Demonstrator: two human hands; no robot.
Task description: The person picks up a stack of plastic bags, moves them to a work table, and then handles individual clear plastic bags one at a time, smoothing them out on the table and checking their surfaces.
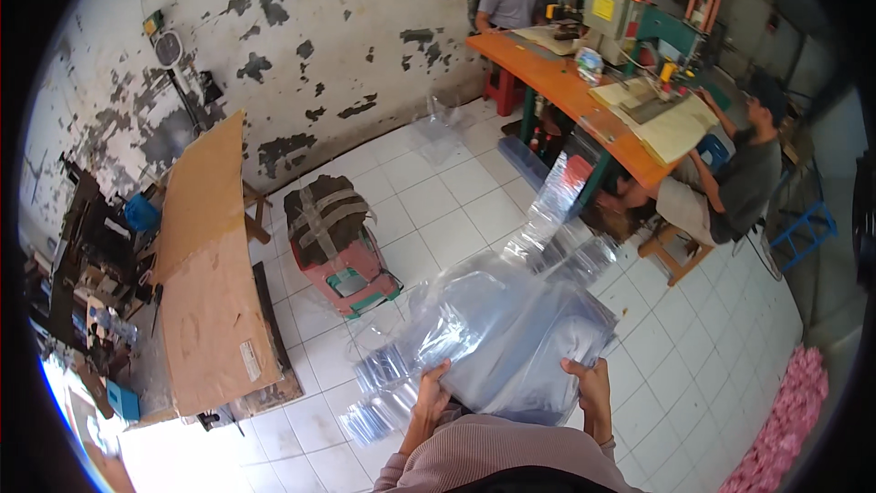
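Observation:
A large bundle of transparent plastic sheets [497, 338] spreads out in front of my body, shiny and loosely layered. My left hand [432, 389] grips its near left edge, thumb on top and fingers underneath. At the near right edge, my right hand [591, 387] holds the same bundle, its thumb pressed on the upper face. Stacked strips of clear plastic [388, 388] lie beside my left hand. Beyond the bundle, more shiny plastic strips [557, 205] stretch toward the orange table. The fingers beneath the sheets are partly hidden.
A taped, padded red stool [330, 233] stands ahead on the white tiled floor. To the left is a brown board-topped table [214, 329] beside cluttered tools. Two people sit at the orange table [566, 96] with machines at the far right. A pink heap [780, 420] lies at lower right.

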